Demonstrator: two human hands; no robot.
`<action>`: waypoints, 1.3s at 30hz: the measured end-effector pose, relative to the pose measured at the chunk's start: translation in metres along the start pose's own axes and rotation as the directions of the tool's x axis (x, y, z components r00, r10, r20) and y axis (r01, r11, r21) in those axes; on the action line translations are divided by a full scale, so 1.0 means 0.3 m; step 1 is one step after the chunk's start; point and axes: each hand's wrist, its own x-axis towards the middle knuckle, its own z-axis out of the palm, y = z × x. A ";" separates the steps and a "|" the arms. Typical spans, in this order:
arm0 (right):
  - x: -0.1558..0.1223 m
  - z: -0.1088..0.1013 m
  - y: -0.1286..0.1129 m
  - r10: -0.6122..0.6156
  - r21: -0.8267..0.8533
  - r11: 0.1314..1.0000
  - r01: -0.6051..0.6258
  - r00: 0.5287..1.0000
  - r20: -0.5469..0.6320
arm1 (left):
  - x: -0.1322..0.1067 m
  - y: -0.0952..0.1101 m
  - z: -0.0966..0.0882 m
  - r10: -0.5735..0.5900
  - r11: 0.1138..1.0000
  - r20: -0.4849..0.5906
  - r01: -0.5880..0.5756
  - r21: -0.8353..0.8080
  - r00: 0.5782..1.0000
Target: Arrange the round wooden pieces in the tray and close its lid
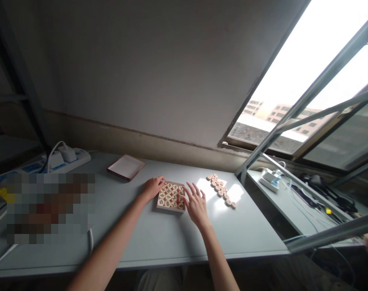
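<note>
A shallow box (171, 208) lies on the desk in front of me, filled with rows of round wooden Chinese chess pieces (168, 197). My left hand (152, 188) is closed against the box's left side, its fingertips at the far left corner. At the right edge, my right hand (196, 203) hovers with fingers spread and nothing visible in them; its thumb side overlaps the box's edge. More chess pieces (221, 189) lie loose on the desk to the right, in a slanting double row. The red-edged box lid (126, 167) rests inner side up at the back left.
Power strips stand at the left (77, 155) and on the neighbouring desk (270, 180), with cables (305, 206) around the latter. A blurred-out patch (47, 208) covers the desk's left part. Metal frame bars (332, 232) cross at the right, before a window.
</note>
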 end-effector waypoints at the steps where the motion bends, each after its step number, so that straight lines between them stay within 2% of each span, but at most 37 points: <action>1: 0.009 0.002 -0.002 -0.008 0.007 1.000 0.008 1.000 0.012 | 0.000 0.001 -0.001 -0.004 1.000 0.001 0.004 -0.001 1.000; 6: 0.027 0.017 0.009 -0.016 0.030 0.999 0.015 0.999 0.051 | -0.007 0.010 -0.013 -0.027 1.000 0.015 0.027 -0.010 1.000; 8: 0.020 0.024 0.044 0.039 0.023 0.999 -0.040 0.999 0.029 | -0.008 0.010 -0.014 -0.024 1.000 0.021 0.024 -0.002 1.000; 11: 0.015 0.041 0.141 0.186 -0.047 0.981 -0.187 0.982 -0.023 | -0.005 0.006 -0.009 0.003 1.000 0.029 -0.004 0.024 1.000; 14: 0.026 0.070 0.274 0.362 -0.176 0.917 -0.358 0.932 -0.011 | -0.001 0.005 -0.008 0.014 0.999 0.032 -0.016 0.039 0.999; 17: 0.039 0.104 0.399 0.523 -0.271 0.827 -0.493 0.851 0.046 | -0.001 0.008 -0.012 0.017 0.999 0.039 -0.018 0.029 0.999; 19: 0.038 0.124 0.454 0.576 -0.291 0.793 -0.536 0.814 0.072 | -0.002 0.010 -0.015 0.017 1.000 0.034 -0.017 0.015 0.999; 20: 0.035 0.133 0.470 0.582 -0.295 0.788 -0.541 0.811 0.067 | -0.001 0.011 -0.016 0.017 1.000 0.027 -0.017 0.005 0.999; 22: 0.024 0.147 0.479 0.553 -0.300 0.798 -0.523 0.833 0.019 | 0.000 0.011 -0.015 0.019 1.000 0.020 -0.019 -0.009 1.000; 25: 0.007 0.159 0.451 0.488 -0.293 0.824 -0.485 0.870 -0.068 | 0.001 0.013 -0.012 0.020 1.000 0.044 -0.021 0.015 0.999; 31: 0.036 0.146 0.369 0.370 -0.160 0.911 -0.381 0.924 -0.097 | -0.011 0.035 -0.012 -0.036 0.994 0.042 0.031 0.109 0.998; 35: 0.087 0.137 0.344 0.355 -0.044 0.933 -0.358 0.933 -0.066 | 0.010 0.048 -0.005 -0.024 0.985 -0.016 0.026 0.173 1.000; 39: 0.132 0.147 0.312 0.387 0.109 0.920 -0.377 0.918 -0.087 | 0.071 0.057 0.007 -0.030 0.982 -0.033 0.036 0.187 0.999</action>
